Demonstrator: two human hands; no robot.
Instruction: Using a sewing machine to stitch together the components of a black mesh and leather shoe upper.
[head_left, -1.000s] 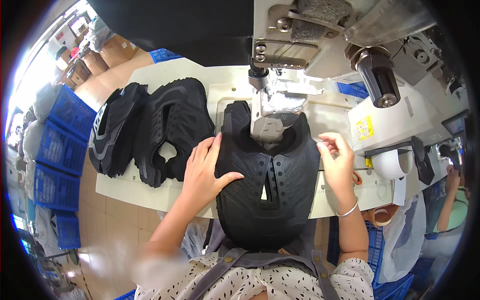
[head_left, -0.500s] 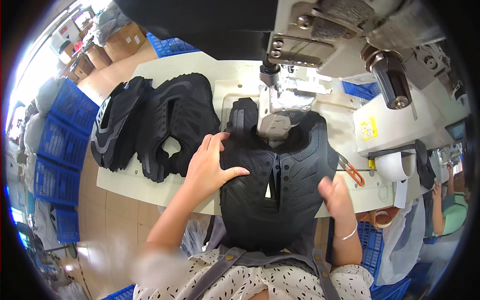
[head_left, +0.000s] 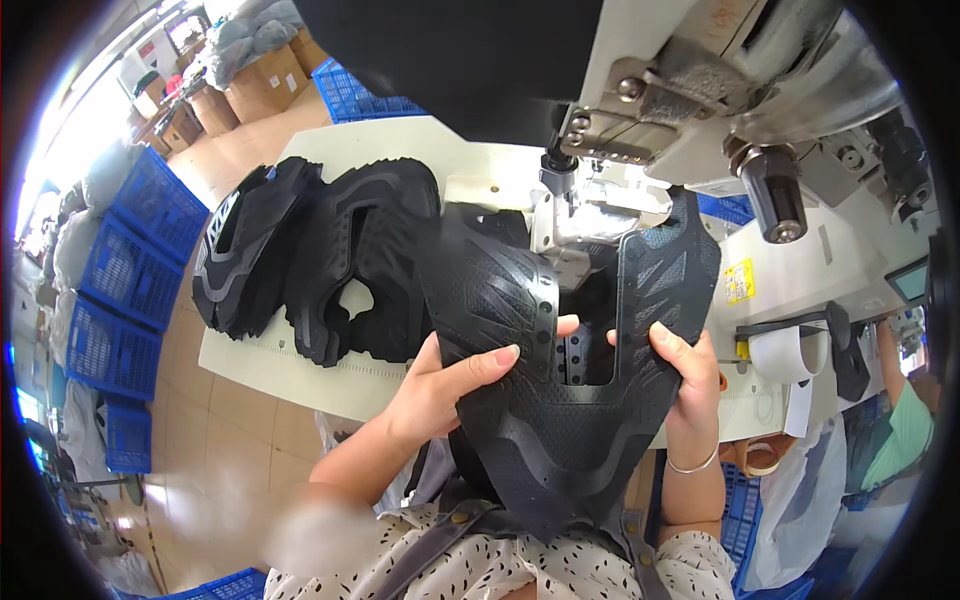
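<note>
A black shoe upper (head_left: 560, 430) is raised and spread in front of the sewing machine (head_left: 585, 215), tilted toward me, its two eyelet sides apart. My left hand (head_left: 440, 385) grips its left side, thumb on top and a fingertip showing through the middle opening. On the other side, my right hand (head_left: 692, 385) is closed on the edge with its thumb on the face. Through the opening more black pieces show underneath. To the left lie a pile of black uppers (head_left: 395, 240) and a second stack (head_left: 245, 270) with grey trim.
The machine's dark arm (head_left: 450, 60) overhangs the pale worktable (head_left: 245, 350). Blue crates (head_left: 125, 290) stand at far left, cartons (head_left: 265, 85) behind. A white cup-shaped holder (head_left: 785, 355) sits at right; farther right is another person's green sleeve (head_left: 905, 440).
The upper has come up from lying flat by the machine and its sides are spread apart. My right hand, then blurred at its edge, now grips it; my left hand has shifted lower.
</note>
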